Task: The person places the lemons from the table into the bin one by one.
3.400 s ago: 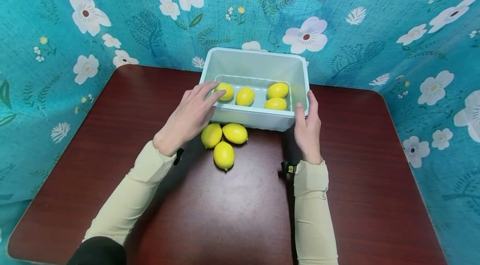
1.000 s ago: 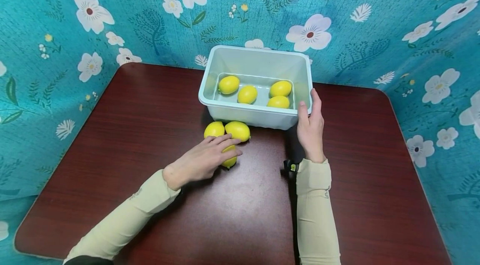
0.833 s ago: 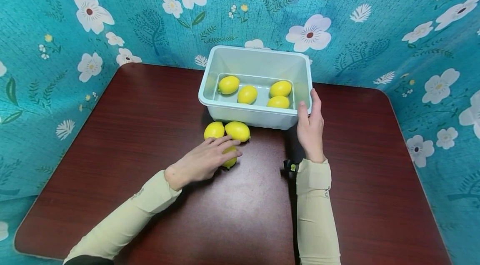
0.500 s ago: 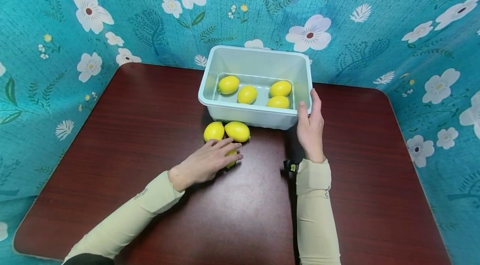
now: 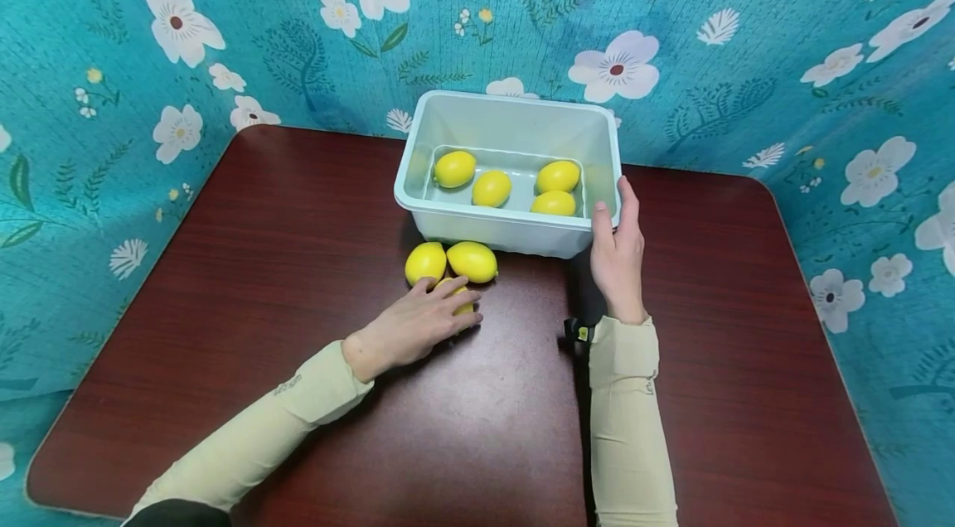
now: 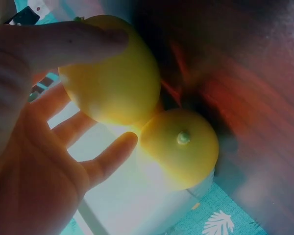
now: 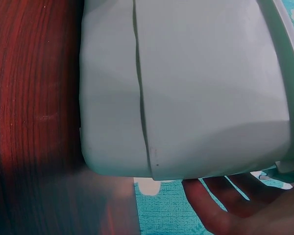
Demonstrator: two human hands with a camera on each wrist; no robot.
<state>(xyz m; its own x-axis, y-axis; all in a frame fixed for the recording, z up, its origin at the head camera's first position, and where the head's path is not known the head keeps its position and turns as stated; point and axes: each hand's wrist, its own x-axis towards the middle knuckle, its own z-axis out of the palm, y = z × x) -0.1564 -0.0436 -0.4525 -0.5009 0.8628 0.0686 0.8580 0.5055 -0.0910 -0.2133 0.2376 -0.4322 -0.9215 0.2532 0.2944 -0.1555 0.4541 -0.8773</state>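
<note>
1. A pale blue, open-topped bin point(image 5: 507, 235) stands at the far side of a dark reddish-brown desk point(image 5: 522, 419); every position here is given from this bin.
2. Four lemons lie inside the bin: a left lemon point(image 5: 455, 169) near its left end, a middle lemon point(image 5: 492, 189), and two close together near its right end, a rear lemon point(image 5: 558, 176) and a front lemon point(image 5: 554, 203).
3. Three more lemons sit on the desk just in front of the bin, toward its left half. A round-looking lemon point(image 5: 425, 263) and a sideways lemon point(image 5: 473, 262) are side by side, next to its front wall.
4. The third, a covered lemon point(image 6: 117, 93), is farther from the bin than those two, mostly hidden under the person's left hand point(image 5: 414, 321).
5. That hand is partly open, its thumb across the covered lemon and fingers spread around the other side, in a loose hold.
6. The right hand point(image 5: 621, 258) grips the bin's front right corner, thumb at the rim and fingers along the outside of the right end.
7. Behind the bin hangs turquoise fabric point(image 5: 477, 38) with white flowers.
</note>
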